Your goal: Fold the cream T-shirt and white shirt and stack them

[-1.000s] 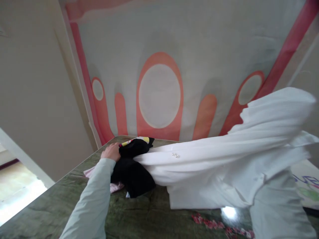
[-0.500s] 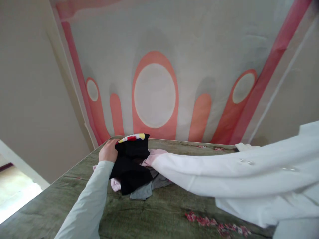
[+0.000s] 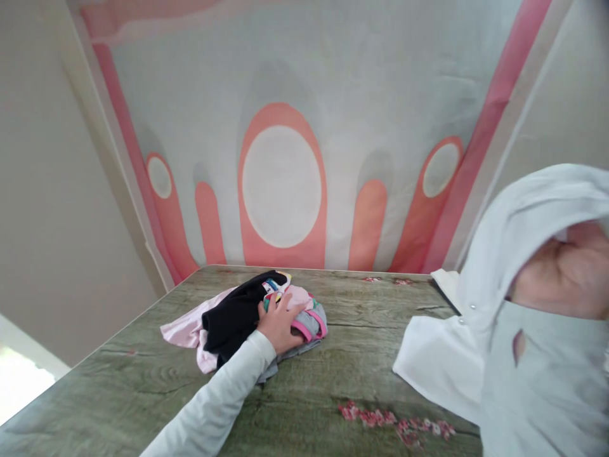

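My left hand [image 3: 278, 324] lies with fingers spread on a small heap of clothes [image 3: 238, 314] in the middle of the green table [image 3: 118, 381]: a black garment, a pale pink one and a grey piece with a pink band. My right hand [image 3: 564, 273] is raised close to the camera at the right, blurred, with a white buttoned garment [image 3: 457, 355] draped over it and hanging down to the table. Its fingers are not clear enough to read.
A wall hanging [image 3: 285, 158] with salmon arches and white ovals rises behind the table. Small red flower prints [image 3: 394, 425] mark the table top near me. A bright floor patch [image 3: 19, 387] shows at the lower left beyond the table edge.
The white garment has been pulled off the heap to the right and lifted. My left hand moved from the heap's far left side to its top right.
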The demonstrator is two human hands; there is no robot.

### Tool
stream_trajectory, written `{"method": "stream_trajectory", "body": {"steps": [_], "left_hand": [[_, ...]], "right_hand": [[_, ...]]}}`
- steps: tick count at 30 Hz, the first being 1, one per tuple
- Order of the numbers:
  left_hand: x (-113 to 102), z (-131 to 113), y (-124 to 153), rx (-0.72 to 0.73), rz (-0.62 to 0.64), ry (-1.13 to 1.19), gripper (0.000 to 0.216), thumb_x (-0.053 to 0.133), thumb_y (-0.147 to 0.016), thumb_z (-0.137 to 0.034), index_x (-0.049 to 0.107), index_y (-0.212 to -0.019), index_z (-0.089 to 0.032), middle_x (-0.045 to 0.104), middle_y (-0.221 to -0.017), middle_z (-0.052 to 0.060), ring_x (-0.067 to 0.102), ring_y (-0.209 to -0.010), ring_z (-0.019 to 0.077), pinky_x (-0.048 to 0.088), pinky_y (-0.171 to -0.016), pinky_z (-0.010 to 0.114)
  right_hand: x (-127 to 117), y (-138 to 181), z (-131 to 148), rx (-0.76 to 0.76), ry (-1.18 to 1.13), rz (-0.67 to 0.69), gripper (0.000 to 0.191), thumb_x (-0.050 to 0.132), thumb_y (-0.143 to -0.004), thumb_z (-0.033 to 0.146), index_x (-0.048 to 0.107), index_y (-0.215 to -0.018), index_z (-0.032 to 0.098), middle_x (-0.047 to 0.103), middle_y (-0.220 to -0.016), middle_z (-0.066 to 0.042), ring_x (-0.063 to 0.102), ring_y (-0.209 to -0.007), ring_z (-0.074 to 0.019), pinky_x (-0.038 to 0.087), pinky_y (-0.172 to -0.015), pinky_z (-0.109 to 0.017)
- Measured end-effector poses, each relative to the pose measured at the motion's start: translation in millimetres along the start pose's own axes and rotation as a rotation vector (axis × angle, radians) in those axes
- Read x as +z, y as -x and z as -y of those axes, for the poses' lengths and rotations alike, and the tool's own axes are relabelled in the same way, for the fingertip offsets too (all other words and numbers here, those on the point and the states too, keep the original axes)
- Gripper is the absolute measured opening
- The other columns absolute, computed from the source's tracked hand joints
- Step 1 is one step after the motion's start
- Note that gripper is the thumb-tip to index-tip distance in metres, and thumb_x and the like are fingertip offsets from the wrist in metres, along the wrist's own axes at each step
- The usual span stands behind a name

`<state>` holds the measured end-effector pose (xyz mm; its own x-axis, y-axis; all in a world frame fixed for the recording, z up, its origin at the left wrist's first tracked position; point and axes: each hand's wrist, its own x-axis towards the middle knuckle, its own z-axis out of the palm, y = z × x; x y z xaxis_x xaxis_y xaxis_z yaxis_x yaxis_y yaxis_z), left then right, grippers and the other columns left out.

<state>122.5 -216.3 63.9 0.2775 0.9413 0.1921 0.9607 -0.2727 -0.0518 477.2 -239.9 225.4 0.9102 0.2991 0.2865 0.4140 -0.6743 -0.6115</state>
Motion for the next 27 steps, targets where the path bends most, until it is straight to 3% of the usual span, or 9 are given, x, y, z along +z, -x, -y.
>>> {"method": "stream_trajectory", "body": {"steps": [2,4,6,8,11,15,20,24,27], "left_hand": [[3,15,-3,-0.071,0.006,-0.027,0.061,0.063,-0.058,-0.048,0.048,-0.116,-0.036,0.033,-0.13,0.009,0.02,-0.119,0.0425,0.023,-0.085,0.061],[1,36,-5,-0.149,0.031,-0.052,0.054,0.061,-0.06,-0.044,0.051,-0.112,-0.033,0.035,-0.126,0.01,0.023,-0.117,0.0423,0.028,-0.081,0.06],[-2,59,-3,-0.199,0.067,-0.07,0.051,0.06,-0.061,-0.041,0.052,-0.11,-0.031,0.036,-0.123,0.011,0.026,-0.115,0.042,0.031,-0.077,0.059],[-3,80,1,-0.226,0.088,-0.079,0.049,0.058,-0.061,-0.04,0.051,-0.109,-0.032,0.036,-0.122,0.01,0.028,-0.113,0.0406,0.034,-0.074,0.057],[-3,103,9,-0.241,0.092,-0.086,0.048,0.058,-0.062,-0.037,0.051,-0.109,-0.033,0.037,-0.121,0.009,0.032,-0.111,0.0381,0.036,-0.074,0.053],[2,117,13,-0.287,0.098,-0.105,0.051,0.057,-0.065,-0.038,0.048,-0.115,-0.034,0.036,-0.125,0.008,0.033,-0.11,0.0381,0.035,-0.077,0.053],[4,119,12,-0.391,0.04,-0.174,0.055,0.053,-0.071,-0.035,0.041,-0.124,-0.035,0.028,-0.134,0.008,0.027,-0.117,0.0405,0.028,-0.085,0.056],[-8,92,11,-0.359,-0.102,-0.142,0.062,0.055,-0.068,-0.024,0.039,-0.128,-0.026,0.021,-0.14,0.01,0.012,-0.126,0.0394,0.016,-0.095,0.057],[-7,39,7,-0.168,-0.15,0.15,0.057,0.049,-0.075,-0.027,0.036,-0.129,-0.016,0.03,-0.136,0.014,0.02,-0.126,0.0326,0.017,-0.1,0.051]], "right_hand": [[3,-1,4,-0.403,1.008,-0.657,0.049,0.022,-0.086,0.012,0.061,-0.061,0.026,0.062,-0.105,0.003,0.06,-0.093,-0.0107,0.05,-0.063,-0.025],[11,7,13,-0.546,2.19,-1.33,0.039,0.03,-0.084,0.011,0.062,-0.066,0.023,0.065,-0.1,-0.003,0.062,-0.091,-0.0152,0.052,-0.065,-0.028],[21,21,23,-0.189,3.051,-1.701,0.027,0.039,-0.083,0.012,0.065,-0.077,0.017,0.066,-0.094,-0.009,0.063,-0.088,-0.0212,0.054,-0.067,-0.035],[31,34,32,0.217,3.442,-1.791,0.021,0.044,-0.082,0.013,0.065,-0.083,0.014,0.067,-0.089,-0.01,0.063,-0.086,-0.0221,0.054,-0.069,-0.036],[45,47,39,0.438,3.474,-1.934,0.018,0.046,-0.081,0.016,0.064,-0.083,0.017,0.067,-0.089,-0.006,0.063,-0.086,-0.0199,0.052,-0.076,-0.038],[58,50,42,0.471,3.333,-2.2,0.011,0.051,-0.079,0.023,0.062,-0.082,0.019,0.066,-0.091,-0.006,0.062,-0.088,-0.0192,0.048,-0.081,-0.041],[61,45,38,0.537,3.269,-2.314,0.013,0.054,-0.077,0.028,0.061,-0.081,0.018,0.065,-0.093,-0.009,0.061,-0.089,-0.023,0.048,-0.079,-0.045],[64,48,38,0.576,3.27,-2.35,0.014,0.056,-0.076,0.029,0.06,-0.084,0.018,0.066,-0.089,-0.008,0.062,-0.087,-0.0243,0.049,-0.077,-0.048],[66,55,41,0.552,3.248,-2.368,0.018,0.057,-0.076,0.031,0.058,-0.088,0.017,0.066,-0.09,-0.008,0.062,-0.088,-0.024,0.048,-0.078,-0.048]]}}
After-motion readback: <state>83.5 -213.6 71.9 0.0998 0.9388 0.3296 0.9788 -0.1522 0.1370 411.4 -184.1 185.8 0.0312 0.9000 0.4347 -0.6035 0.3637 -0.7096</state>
